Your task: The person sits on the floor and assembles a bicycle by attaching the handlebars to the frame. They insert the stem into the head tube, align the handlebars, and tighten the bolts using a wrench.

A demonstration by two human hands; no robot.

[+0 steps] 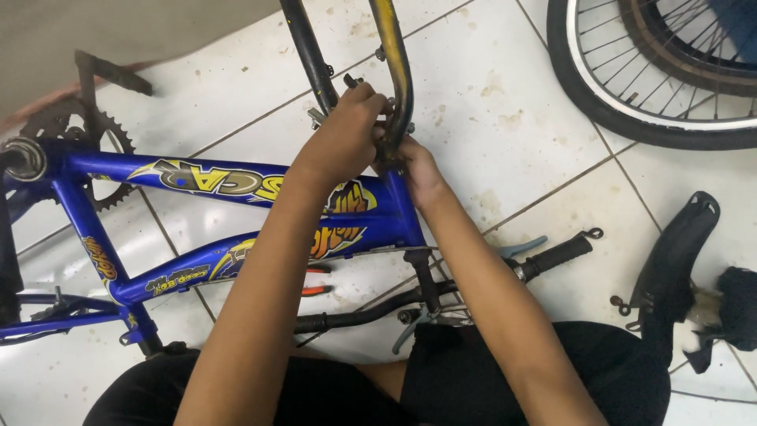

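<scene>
A blue bicycle frame [205,180] with yellow decals lies upside down on the white tiled floor. Its black and yellow fork [394,71] points away from me. My left hand [343,134] is closed around the fork crown near the head tube, fingers over a small bolt. My right hand [418,170] grips the right side of the same joint, partly hidden behind the fork leg. The black handlebar [489,276] with a rubber grip rests on the floor below the head tube.
A bicycle wheel [631,118] with tyre lies at the top right. A black mudguard [674,252] and a dark cloth [737,308] lie at the right. The chainring [79,130] and a pedal crank sit at the left. Orange-handled pliers [315,288] lie under the frame.
</scene>
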